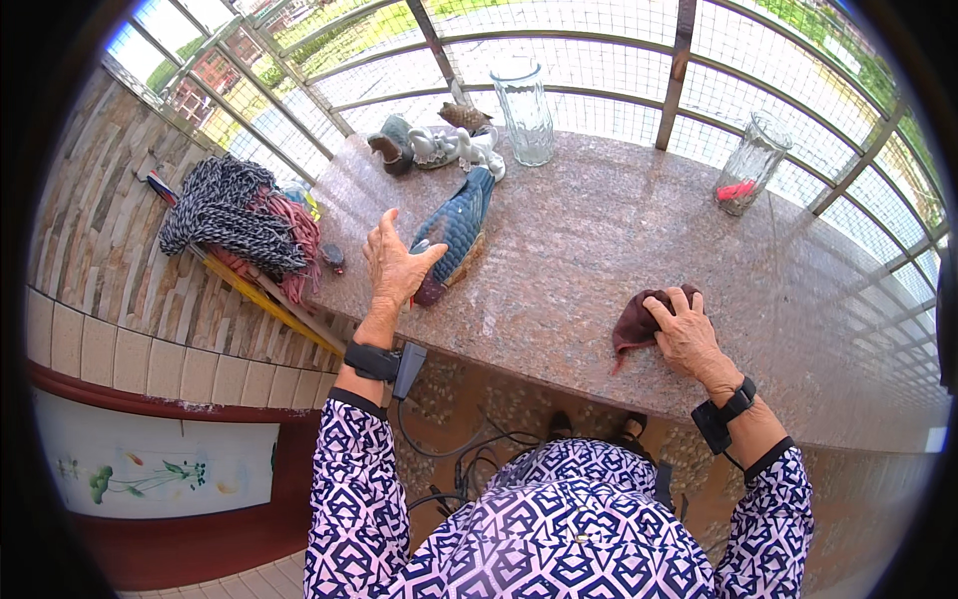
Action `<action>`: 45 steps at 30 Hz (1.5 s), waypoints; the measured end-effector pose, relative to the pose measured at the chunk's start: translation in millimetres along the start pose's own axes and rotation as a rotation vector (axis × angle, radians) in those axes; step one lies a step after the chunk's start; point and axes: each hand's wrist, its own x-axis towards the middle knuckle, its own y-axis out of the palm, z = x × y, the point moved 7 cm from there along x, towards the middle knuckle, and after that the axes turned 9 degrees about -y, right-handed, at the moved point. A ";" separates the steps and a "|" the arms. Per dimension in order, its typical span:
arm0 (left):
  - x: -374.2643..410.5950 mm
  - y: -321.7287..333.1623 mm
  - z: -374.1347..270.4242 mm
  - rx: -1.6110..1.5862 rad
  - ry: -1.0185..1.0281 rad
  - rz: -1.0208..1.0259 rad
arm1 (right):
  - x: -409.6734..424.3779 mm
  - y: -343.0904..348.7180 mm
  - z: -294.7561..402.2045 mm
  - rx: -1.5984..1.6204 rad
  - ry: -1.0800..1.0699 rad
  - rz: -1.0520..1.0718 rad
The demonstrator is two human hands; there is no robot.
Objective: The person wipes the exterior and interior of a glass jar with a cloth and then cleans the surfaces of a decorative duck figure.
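My right hand (685, 333) grips a dark maroon cloth (636, 323) against the polished granite countertop (569, 247). Over the left part of the counter, my left hand (400, 262) has its fingers spread, with nothing between them. Just beside it, a blue, scaly-textured figurine (458, 224) lies on the stone. The thumb overlaps part of this figurine in the view; I cannot tell whether they touch. Behind it stand white bird figurines (441, 146), a dark grey-and-brown figurine (395, 146) and a brown bird figurine (464, 116).
A tall clear glass vase (525, 116) stands at the back, and another glass vase (752, 165) holding something red is at the right. Mop heads (232, 213) lean at the left end. Metal railing (676, 75) lines the far edge. Black cables (468, 457) hang below the counter's front edge.
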 end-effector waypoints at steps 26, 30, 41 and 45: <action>-109.1 98.3 -156.2 -0.188 0.488 0.589 | -21.8 -45.6 -48.2 0.883 0.272 -0.486; -141.6 115.3 -189.3 -0.196 0.605 0.595 | -42.0 -121.2 -31.4 0.460 0.169 -0.721; -173.9 116.7 -204.2 -0.269 0.645 0.494 | -16.7 -58.0 9.4 0.005 -0.058 -0.494; -169.8 110.6 -197.2 -0.239 0.610 0.455 | -0.9 -70.7 -29.4 -0.020 0.083 -0.506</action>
